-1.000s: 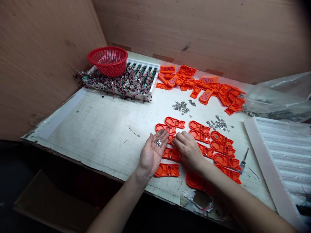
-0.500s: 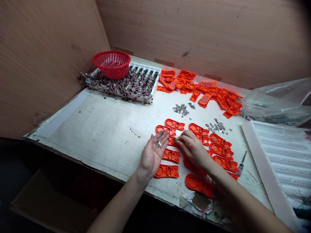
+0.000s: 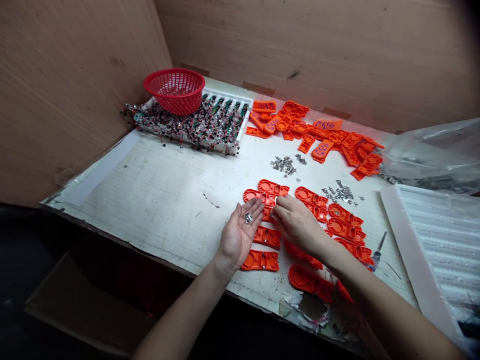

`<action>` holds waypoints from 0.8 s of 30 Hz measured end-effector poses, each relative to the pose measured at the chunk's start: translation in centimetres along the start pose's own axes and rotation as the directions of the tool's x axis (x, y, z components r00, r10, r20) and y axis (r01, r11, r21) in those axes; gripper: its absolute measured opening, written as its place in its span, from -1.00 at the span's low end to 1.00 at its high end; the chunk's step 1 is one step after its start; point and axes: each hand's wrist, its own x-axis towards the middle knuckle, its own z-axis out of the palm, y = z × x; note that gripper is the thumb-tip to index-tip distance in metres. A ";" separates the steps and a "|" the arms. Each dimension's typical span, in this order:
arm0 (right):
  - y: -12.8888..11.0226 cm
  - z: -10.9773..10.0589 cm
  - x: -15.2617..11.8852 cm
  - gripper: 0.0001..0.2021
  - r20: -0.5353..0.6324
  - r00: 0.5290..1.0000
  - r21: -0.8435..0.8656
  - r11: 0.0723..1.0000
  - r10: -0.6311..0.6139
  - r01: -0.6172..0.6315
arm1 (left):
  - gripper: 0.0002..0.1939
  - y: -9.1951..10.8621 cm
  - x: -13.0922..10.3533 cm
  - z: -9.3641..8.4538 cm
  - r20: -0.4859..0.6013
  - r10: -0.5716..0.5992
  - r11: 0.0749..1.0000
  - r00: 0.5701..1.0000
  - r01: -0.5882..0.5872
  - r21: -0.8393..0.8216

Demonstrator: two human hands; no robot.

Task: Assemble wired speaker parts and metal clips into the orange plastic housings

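Observation:
My left hand (image 3: 239, 235) is palm up with its fingers stretched out. A small heap of shiny metal pieces (image 3: 248, 218) lies in that palm. Just to its right, my right hand (image 3: 296, 220) is closed in a pinch, fingertips down at an orange plastic shell (image 3: 267, 214) in the left column. Whatever the pinch holds is hidden by the fingers. Below the left fingers lie two more orange shells, one (image 3: 267, 237) above the other (image 3: 260, 260), each with small metal parts in it. Another shell (image 3: 258, 195) sits just beyond the left fingertips.
More shells (image 3: 345, 231) lie in columns to the right, near a screwdriver (image 3: 377, 254). Loose metal pieces form two piles (image 3: 284, 165) behind. Orange parts (image 3: 326, 134) are heaped at the back. A red basket (image 3: 176, 92) rests on wired components; a white foam tray (image 3: 403, 240) stands right.
The view has shifted slightly. My right hand has turned, and its fingertips are now more hidden over the same shell. My left hand keeps its palm up with the metal pieces.

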 end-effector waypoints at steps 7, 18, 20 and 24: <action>-0.5 -0.4 0.3 -0.79 0.069 0.997 -0.154 0.987 -0.045 0.055 | -0.63 -0.1 0.0 -0.1 0.010 -0.001 1.000 1.000 0.001 -0.010; -2.3 2.0 -1.7 -0.72 -0.159 0.987 -0.243 0.969 -0.006 -0.034 | -0.64 -0.1 -0.1 0.0 0.014 0.006 1.000 1.000 -0.006 0.014; -1.8 1.6 -2.2 -0.74 -0.160 0.986 -0.119 0.990 0.055 -0.075 | -0.63 0.0 -0.1 0.1 0.011 0.008 1.000 1.000 -0.008 0.019; -0.7 0.1 -2.5 -0.90 -0.128 0.973 0.217 0.963 0.192 -0.162 | -0.65 0.0 -0.2 0.2 0.002 0.014 1.000 1.000 -0.014 0.021</action>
